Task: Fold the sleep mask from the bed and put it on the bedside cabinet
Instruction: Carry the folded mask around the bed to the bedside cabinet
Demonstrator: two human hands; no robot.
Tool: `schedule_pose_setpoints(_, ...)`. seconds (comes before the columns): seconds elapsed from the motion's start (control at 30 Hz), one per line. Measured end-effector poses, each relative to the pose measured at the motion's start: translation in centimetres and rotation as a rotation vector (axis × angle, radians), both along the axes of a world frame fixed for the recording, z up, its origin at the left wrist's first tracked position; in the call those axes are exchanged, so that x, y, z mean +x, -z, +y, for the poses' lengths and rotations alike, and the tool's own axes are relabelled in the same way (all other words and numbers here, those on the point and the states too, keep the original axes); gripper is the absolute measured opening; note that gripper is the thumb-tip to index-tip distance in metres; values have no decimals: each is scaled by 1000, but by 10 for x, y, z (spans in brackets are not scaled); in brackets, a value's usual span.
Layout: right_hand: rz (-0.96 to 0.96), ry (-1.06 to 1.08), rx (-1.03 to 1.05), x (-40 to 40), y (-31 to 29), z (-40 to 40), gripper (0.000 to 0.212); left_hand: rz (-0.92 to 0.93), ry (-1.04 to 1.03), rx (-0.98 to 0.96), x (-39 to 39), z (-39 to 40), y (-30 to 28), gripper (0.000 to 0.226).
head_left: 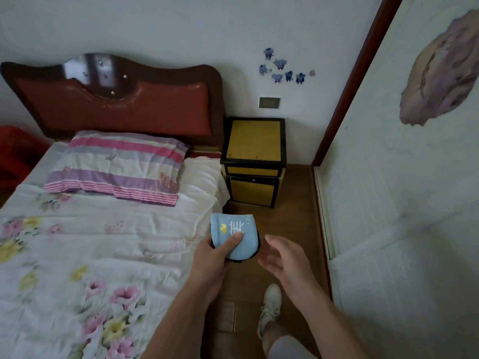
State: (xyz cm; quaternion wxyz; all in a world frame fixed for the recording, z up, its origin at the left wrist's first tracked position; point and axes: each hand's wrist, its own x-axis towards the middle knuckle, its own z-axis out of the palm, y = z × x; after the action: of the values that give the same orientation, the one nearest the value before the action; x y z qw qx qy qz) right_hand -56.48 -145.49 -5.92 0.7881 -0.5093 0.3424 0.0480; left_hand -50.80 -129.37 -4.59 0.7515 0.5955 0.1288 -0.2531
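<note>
Wood floor (293,211) beside bed (145,229), left hand (215,257) fingers gripping folded sleep mask (237,235), right hand (285,257) open

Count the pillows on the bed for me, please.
1. The striped pillow lies at the head of the bed, just below the headboard. The bed's left side runs out of frame, so another could be hidden there.

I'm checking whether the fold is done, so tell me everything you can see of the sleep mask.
The light blue fabric sleep mask looks folded in half, with a rounded lower edge, a black rim and backing, and a white eyelash print beside a small yellow mark. It is held upright in the air, past the bed's edge and above the wooden floor, pinched by the left hand, thumb on its front. The open right hand is beside it, not touching.
</note>
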Motion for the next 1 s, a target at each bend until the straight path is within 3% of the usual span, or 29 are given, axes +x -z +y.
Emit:
schedule_pose_setpoints(0.13,-35,-15,-14,73,-12,-54,16,-3,3,14,71,-55,-15,35)
schedule_pose_setpoints(0.33,-73,-42,-14,164,-28,-109,21,-36,-4,15,157,-114,-27,48)
schedule_pose_setpoints(0.67,21,-16,16,281,-13,-149,24,44,-49,-29,275,-146,-10,50)
schedule_pose_setpoints(1.0,55,60,-61,456,-10,-183,27,81,12,-94,465,-171,2,48)
